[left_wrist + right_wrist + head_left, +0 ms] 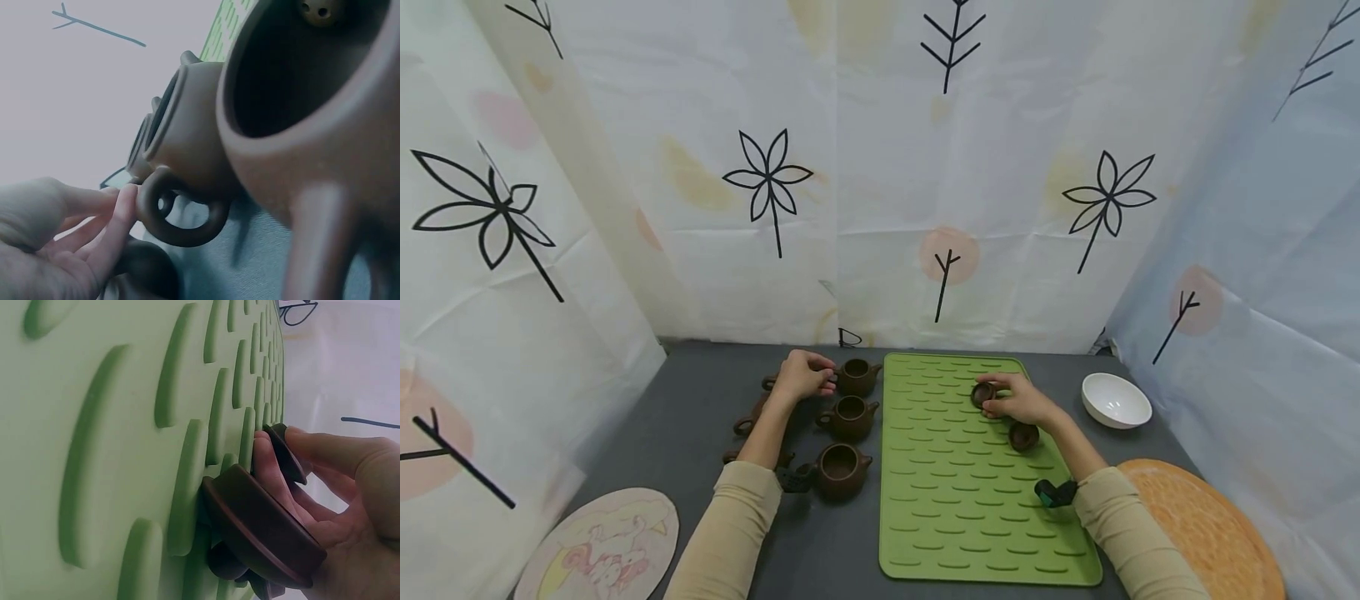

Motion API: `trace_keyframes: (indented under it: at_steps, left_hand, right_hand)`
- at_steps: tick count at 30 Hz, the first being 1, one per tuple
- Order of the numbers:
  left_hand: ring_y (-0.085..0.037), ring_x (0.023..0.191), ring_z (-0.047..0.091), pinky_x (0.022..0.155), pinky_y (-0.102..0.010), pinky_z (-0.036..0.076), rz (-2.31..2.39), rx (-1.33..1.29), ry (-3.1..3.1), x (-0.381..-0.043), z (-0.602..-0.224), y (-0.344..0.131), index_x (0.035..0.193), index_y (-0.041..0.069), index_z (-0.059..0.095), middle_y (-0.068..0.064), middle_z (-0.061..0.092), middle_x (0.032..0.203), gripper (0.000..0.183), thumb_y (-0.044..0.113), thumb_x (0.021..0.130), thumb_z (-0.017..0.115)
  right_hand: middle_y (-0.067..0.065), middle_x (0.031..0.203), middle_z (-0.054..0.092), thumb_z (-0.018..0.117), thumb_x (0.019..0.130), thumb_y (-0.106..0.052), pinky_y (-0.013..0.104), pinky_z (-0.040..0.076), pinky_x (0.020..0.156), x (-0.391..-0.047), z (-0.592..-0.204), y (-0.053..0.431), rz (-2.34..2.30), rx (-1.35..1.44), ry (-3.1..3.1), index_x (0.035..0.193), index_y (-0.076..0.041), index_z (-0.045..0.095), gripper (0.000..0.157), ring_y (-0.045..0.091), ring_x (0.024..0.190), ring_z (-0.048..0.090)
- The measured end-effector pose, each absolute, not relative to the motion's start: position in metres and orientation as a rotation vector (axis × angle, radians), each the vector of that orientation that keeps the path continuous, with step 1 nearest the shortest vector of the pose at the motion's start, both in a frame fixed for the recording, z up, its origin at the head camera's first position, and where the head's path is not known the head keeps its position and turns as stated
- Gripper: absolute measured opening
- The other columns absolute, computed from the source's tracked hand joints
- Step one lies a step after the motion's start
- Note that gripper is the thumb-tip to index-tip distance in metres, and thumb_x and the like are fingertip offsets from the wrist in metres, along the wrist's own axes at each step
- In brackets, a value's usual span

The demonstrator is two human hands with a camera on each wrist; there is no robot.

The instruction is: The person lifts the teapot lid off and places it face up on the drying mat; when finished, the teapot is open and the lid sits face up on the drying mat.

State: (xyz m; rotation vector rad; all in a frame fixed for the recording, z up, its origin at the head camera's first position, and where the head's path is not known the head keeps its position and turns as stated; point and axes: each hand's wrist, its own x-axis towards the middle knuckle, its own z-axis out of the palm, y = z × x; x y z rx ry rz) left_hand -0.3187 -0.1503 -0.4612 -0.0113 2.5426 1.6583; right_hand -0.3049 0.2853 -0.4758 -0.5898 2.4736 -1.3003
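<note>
Three brown, lidless teapots stand in a column left of the green mat (970, 533): a far one (856, 379), a middle one (850, 419) and a near one (841, 473). My left hand (802, 375) pinches at the far teapot's handle; in the left wrist view the middle teapot (194, 125) partly covers that spot. On the mat, my right hand (1018, 400) pinches a small brown teapot lid (982, 394) between thumb and fingers. A second lid (1023, 436) lies close beneath this hand, knob downward (262, 531) in the right wrist view.
More brown teapots (746, 426) stand left of the column, partly hidden by my left forearm. A white bowl (1116, 401) sits right of the mat. An orange round mat (1210, 533) lies at front right, a pale printed round one (613, 542) at front left.
</note>
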Motion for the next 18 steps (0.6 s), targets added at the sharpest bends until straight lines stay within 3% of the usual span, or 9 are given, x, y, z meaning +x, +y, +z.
trace_keyframes:
  at_steps: [8, 14, 18]
  left_hand:
    - [-0.011, 0.079, 0.079, 0.089, -0.048, 0.067, 1.614, 0.068, 2.548, -0.316, -0.454, -0.163, 0.135, -0.010, 0.069, -0.034, 0.072, 0.129, 0.030, 0.003, 0.109, 0.063]
    - [-0.014, 0.085, 0.081, 0.087, -0.042, 0.068, 1.616, 0.072, 2.566, -0.313, -0.446, -0.179, 0.135, -0.008, 0.070, -0.033, 0.071, 0.132, 0.030, 0.005, 0.109, 0.064]
    - [-0.017, 0.090, 0.081, 0.084, -0.037, 0.068, 1.620, 0.067, 2.584, -0.309, -0.438, -0.191, 0.135, -0.006, 0.071, -0.032, 0.069, 0.136, 0.029, 0.007, 0.110, 0.063]
  right_hand:
    - [0.043, 0.136, 0.054, 0.062, 0.107, 0.000, 0.039, 0.067, 0.087, -0.306, -0.475, 0.285, -1.310, -0.546, 2.450, 0.159, 0.015, 0.040, 0.058, 0.034, 0.102, 0.080]
    - [0.050, 0.155, 0.037, 0.061, 0.109, 0.000, 0.040, 0.067, 0.088, -0.305, -0.472, 0.285, -1.331, -0.546, 2.442, 0.159, 0.015, 0.040, 0.057, 0.040, 0.105, 0.079]
    - [0.051, 0.154, 0.038, 0.060, 0.109, 0.000, 0.041, 0.067, 0.088, -0.304, -0.470, 0.287, -1.337, -0.563, 2.444, 0.158, 0.017, 0.039, 0.056, 0.044, 0.106, 0.078]
